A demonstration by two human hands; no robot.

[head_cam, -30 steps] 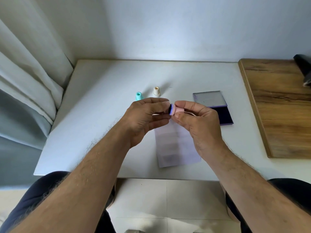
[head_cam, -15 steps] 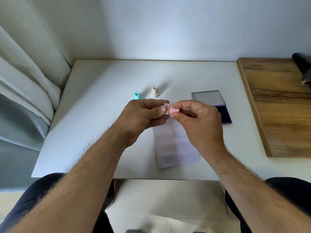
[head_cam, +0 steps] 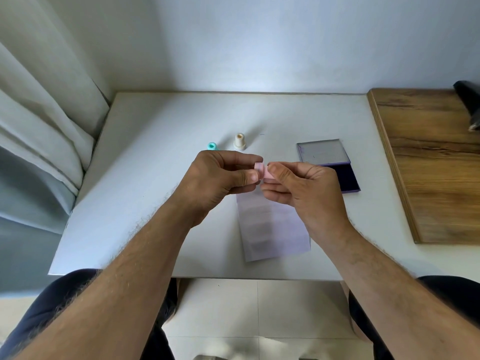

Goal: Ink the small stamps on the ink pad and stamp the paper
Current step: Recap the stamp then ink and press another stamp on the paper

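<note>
Both hands have turned the pink stamp [head_cam: 261, 172] between them since a second ago: then its dark inked face showed toward the left hand, and now only the pale pink body is visible at the centre of the frame. The left hand [head_cam: 220, 178] pinches one end between thumb and curled fingers, and the right hand [head_cam: 301, 185] pinches the other end the same way, both held above the top edge of the paper [head_cam: 272, 229].

On the white table [head_cam: 155, 152] the ink pad [head_cam: 337, 175] lies open at centre right, its lid folded back, with the dark pad nearest the right hand. Two more small stamps stand upright just above the left hand: a teal stamp [head_cam: 212, 146] and a cream stamp [head_cam: 239, 142] beside it.

As for progress, the paper carries faint greyish patches down its length, but they are too blurred to say whether they are stamped marks. My judgement is that the task is at an early or middle stage: the pink stamp is in hand and neither on the pad nor on the paper, and the teal and cream stamps remain to be picked up, inked and pressed.
</note>
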